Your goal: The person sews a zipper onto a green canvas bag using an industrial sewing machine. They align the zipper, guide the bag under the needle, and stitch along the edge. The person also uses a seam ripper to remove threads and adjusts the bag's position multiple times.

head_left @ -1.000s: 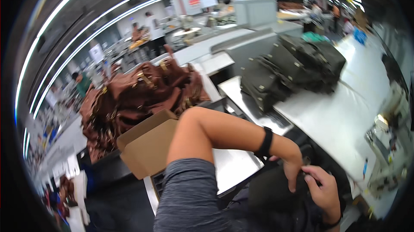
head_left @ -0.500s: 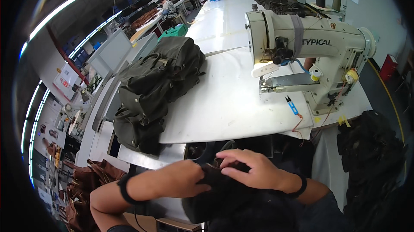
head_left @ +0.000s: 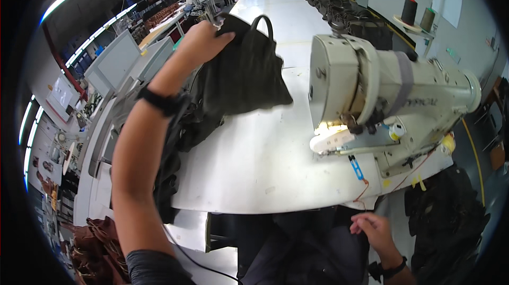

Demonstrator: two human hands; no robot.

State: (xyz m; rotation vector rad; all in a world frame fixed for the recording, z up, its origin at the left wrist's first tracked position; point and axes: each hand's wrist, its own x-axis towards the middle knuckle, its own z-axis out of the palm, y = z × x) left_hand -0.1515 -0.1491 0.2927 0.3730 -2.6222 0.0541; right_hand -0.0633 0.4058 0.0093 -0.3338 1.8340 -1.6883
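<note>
My left hand (head_left: 204, 42), its arm stretched far forward, grips the upper edge of a dark olive fabric bag (head_left: 246, 76). The bag hangs over the left part of the white table, its looped handle sticking up, slightly smeared by motion. Behind and below it lies a pile of similar dark bags (head_left: 199, 128), partly covered by the bag and my arm. Close to the table's front edge, my right hand (head_left: 374, 229) has its fingers curled together, and nothing shows in them. Blue thread snips (head_left: 356, 167) on a reddish cord lie on the table beyond that hand.
A cream sewing machine (head_left: 392, 83) with a lit needle area stands at the right. Thread cones (head_left: 409, 11) rise behind it. More dark bags (head_left: 344, 7) line the table's far right edge. Dark fabric (head_left: 445, 221) hangs at lower right, brown leather pieces (head_left: 98, 248) at lower left.
My left hand has carried the dark bag from my lap up and forward to the pile at left. My right hand has let go of it and moved right.
</note>
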